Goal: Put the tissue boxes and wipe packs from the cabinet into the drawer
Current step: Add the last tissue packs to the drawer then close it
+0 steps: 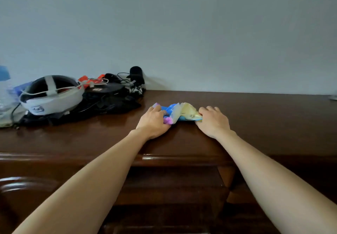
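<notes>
Soft wipe packs (177, 112), blue, purple and pale yellow, lie bunched together on the dark wooden cabinet top (255, 117). My left hand (154, 122) grips their left end, fingers curled over the purple and blue pack. My right hand (213, 121) holds the right end at the pale yellow pack. Below the top's front edge an open drawer (173, 186) shows its dark inside between my forearms. No tissue box is in view.
At the left of the top sit a white and black headset (51, 95), a tangle of black cables and gear (113, 95), a black microphone (136, 75) and a clear bottle with a blue cap (5, 89). A grey wall stands behind.
</notes>
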`<state>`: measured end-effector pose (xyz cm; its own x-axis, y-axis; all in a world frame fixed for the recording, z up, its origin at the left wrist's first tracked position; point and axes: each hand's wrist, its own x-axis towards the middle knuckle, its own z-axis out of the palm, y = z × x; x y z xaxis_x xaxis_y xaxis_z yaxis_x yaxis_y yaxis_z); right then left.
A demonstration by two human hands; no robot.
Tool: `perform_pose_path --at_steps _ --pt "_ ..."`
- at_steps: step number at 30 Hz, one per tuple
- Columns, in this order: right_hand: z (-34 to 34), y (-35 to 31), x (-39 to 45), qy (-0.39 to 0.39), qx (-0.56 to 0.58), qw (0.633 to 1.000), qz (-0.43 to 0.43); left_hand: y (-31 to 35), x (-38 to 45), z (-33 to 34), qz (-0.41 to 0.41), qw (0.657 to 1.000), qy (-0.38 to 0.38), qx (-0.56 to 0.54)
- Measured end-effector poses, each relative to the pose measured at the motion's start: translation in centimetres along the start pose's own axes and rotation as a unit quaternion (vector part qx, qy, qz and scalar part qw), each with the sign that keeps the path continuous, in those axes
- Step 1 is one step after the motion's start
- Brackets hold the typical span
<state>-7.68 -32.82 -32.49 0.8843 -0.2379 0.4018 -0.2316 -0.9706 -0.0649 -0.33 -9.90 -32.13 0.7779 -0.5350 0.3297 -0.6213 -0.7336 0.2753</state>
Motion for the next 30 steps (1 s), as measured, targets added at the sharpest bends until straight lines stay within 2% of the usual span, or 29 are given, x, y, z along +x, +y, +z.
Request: perform_pose_path --at_steps 4,7,10,11,13,14,15,17,18,20,22,23,24,27,28,29,30 --pt "-3.3 -1.8 -7.3 0.034 -0.008 0.999 -0.026 2.1 -7.6 -2.2 0.008 1.0 0.001 -0.01" --pt "-4.2 -2.7 -14.1 0.121 0.014 0.991 -0.058 3.2 -14.8 -2.4 0.046 0.993 0.101 -0.039" --pt "-3.2 -3.1 -21.9 0.192 0.125 0.97 -0.078 3.6 -23.1 -0.5 0.066 0.972 0.203 -0.097" --pt "-2.4 -3.3 -24.5 0.177 0.166 0.966 -0.086 3.6 -25.8 0.7 0.062 0.969 0.214 -0.107" --pt "-0.1 -3.7 -29.0 0.087 0.264 0.959 -0.054 3.7 -30.1 3.5 0.026 0.967 0.206 -0.147" --pt "1.3 -4.0 -30.9 0.02 0.334 0.942 -0.011 3.7 -31.7 5.0 -0.018 0.963 0.194 -0.188" --pt "2.6 -4.3 -32.6 -0.046 0.413 0.908 0.043 3.6 -33.0 6.5 -0.08 0.949 0.182 -0.244" --pt "5.7 -4.7 -35.3 -0.144 0.515 0.831 0.15 2.8 -34.9 9.4 -0.217 0.9 0.145 -0.349" --pt "7.3 -4.9 -36.4 -0.178 0.528 0.807 0.195 2.3 -35.6 10.8 -0.27 0.879 0.115 -0.375" --pt "10.0 -5.4 -38.4 -0.228 0.514 0.784 0.264 1.5 -37.1 13.2 -0.348 0.846 0.048 -0.402" --pt "12.0 -6.6 -40.0 -0.277 0.48 0.781 0.289 1.8 -38.3 15.1 -0.407 0.765 -0.003 -0.499" --pt "12.7 -7.6 -40.5 -0.299 0.484 0.772 0.282 2.2 -38.8 15.9 -0.416 0.719 -0.032 -0.555" --pt "13.3 -8.6 -41.0 -0.314 0.515 0.754 0.261 2.7 -39.2 16.5 -0.403 0.696 -0.07 -0.591" --pt "14.4 -11.0 -42.0 -0.335 0.621 0.681 0.198 2.3 -40.5 18.5 -0.32 0.659 -0.166 -0.66" --pt "14.6 -11.2 -42.1 -0.342 0.626 0.673 0.196 1.7 -40.7 18.8 -0.332 0.649 -0.168 -0.664" --pt "14.7 -11.1 -42.2 -0.348 0.626 0.669 0.197 0.9 -40.8 19.1 -0.348 0.656 -0.161 -0.65" --pt "14.8 -10.8 -42.4 -0.356 0.626 0.664 0.201 0.1 -40.9 19.7 -0.363 0.678 -0.155 -0.62"
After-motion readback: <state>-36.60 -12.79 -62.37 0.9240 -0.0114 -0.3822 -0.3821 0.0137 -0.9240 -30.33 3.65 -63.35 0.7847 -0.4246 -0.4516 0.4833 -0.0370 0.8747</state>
